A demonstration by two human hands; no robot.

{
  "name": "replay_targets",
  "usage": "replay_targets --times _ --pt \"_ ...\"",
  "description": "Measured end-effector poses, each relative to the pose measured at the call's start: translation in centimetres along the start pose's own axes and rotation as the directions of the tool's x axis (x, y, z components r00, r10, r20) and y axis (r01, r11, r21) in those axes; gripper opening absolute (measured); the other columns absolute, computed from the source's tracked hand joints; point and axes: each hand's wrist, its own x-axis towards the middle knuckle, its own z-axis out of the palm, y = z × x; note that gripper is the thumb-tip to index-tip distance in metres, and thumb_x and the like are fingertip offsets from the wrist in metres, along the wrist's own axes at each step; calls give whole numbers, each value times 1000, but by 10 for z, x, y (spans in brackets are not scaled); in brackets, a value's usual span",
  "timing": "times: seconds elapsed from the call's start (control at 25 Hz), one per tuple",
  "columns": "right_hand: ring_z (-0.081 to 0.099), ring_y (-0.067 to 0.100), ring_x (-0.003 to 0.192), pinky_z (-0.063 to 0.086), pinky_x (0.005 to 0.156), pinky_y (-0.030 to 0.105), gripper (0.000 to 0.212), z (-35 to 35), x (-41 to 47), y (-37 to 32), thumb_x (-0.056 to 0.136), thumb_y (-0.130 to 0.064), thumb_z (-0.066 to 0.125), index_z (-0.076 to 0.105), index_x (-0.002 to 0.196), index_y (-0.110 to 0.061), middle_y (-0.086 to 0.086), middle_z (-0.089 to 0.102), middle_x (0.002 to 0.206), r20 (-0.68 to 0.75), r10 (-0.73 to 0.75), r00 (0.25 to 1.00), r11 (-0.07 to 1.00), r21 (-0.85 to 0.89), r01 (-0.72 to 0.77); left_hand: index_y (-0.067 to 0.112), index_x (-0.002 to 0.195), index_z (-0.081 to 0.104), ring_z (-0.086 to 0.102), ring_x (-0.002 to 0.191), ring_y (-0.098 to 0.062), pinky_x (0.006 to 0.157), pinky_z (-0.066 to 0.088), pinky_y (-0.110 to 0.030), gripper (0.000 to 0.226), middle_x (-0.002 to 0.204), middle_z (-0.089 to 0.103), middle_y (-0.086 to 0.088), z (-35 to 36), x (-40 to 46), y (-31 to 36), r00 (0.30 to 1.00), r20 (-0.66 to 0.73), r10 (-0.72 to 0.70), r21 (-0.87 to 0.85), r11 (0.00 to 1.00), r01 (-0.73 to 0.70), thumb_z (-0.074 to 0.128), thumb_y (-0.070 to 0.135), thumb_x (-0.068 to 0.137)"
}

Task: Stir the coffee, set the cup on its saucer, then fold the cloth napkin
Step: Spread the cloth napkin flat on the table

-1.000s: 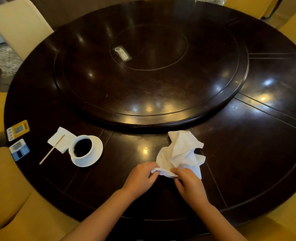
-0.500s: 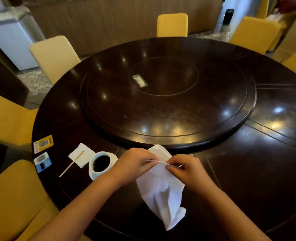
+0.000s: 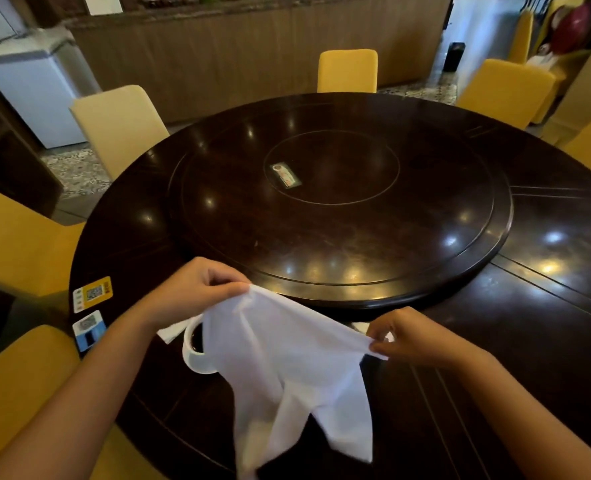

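Head view: we hold the cloth napkin (image 3: 287,368) in the air at lower centre. Our left hand (image 3: 197,289) pinches one top corner; our right hand (image 3: 415,336) pinches the other, fingers curled on the hem. The cloth hangs unfolded over the table (image 3: 529,341). The cup (image 3: 194,344), coffee inside, sits lower left, partly hidden; we cannot see its saucer. We judge that only the folding remains.
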Motion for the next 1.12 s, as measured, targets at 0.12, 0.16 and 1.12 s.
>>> replay_targets --times 0.12,0.16,1.12 --pt "61 4 76 48 69 23 6 -8 2 12 82 -17 67 72 86 -17 -9 67 79 -74 26 997 999 48 -22 22 87 76 67 80 -4 70 55 -22 14 81 74 5 -17 2 -16 994 31 -104 242 966 94 64 16 87" --pt "62 6 76 48 69 24 5 -9 2 15 82 -17 67 72 83 -18 -8 67 79 -59 43 997 998 49 -40 24 88 76 66 79 -2 71 54 -22 14 82 73 7 -16 4 -22 986 65 -154 333 935 123 64 17 87" --pt "51 26 78 38 72 36 14 -87 -9 25 84 -10 60 67 90 0 15 62 82 -678 -536 503 784 -621 -2 -2 98 70 67 89 -29 89 44 -31 28 94 71 -16 6 83 -33 488 -461 742 738 625 -253 47 13 92"
